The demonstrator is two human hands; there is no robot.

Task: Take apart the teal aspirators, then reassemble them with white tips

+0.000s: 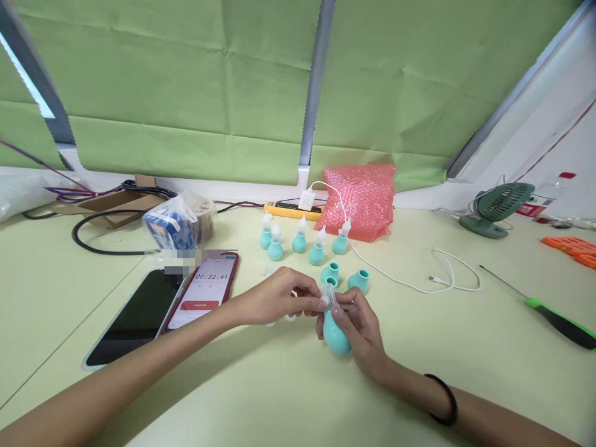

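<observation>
My right hand (358, 329) is closed around a teal squeeze bulb (336, 335), which tilts a little over the table. At its neck sits a clear plastic nozzle piece (329, 294). The fingers of my left hand (286, 298) pinch this clear piece from the left side. Just beyond my hands stand open-necked teal bulbs, among them one bulb (358, 281) on the right and another bulb (330, 272) behind. Farther back, several bulbs with clear nozzles stand upright, such as this nozzle-topped bulb (316, 251). Small pale pieces lie partly hidden under my left hand.
To the left lie a dark phone (137, 316) and a red-edged phone (202, 288) showing a timer. Behind are a bagged tape roll (202, 217), a yellow power strip (284, 211) and a pink bubble-wrap pack (361, 202). A white cable (400, 282), screwdriver (554, 320) and green fan (498, 208) are on the right.
</observation>
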